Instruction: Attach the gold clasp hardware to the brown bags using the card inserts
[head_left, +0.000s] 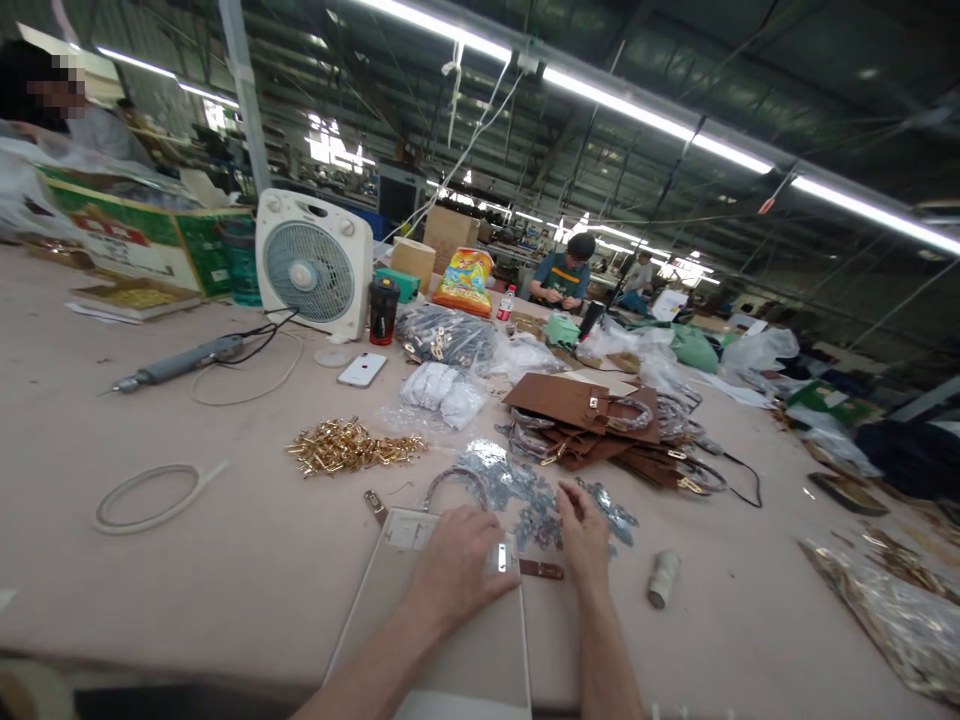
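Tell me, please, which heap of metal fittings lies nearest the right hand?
The silvery heap right by the right hand; the gold heap lies farther left.

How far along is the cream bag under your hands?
Done: brown bags lie stacked with clasps on. In hand: left hand presses the cream bag by its metal plate; right hand is at the wrapped silver fittings. Left: gold fittings lie untouched.

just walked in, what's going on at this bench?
A person works bare-handed at a cluttered table. The left hand lies flat on a pale bag, fingers by its silver clasp. The right hand touches a pile of small silver parts; whether it has a grip on one is unclear. Brown bags and gold fittings lie beyond.
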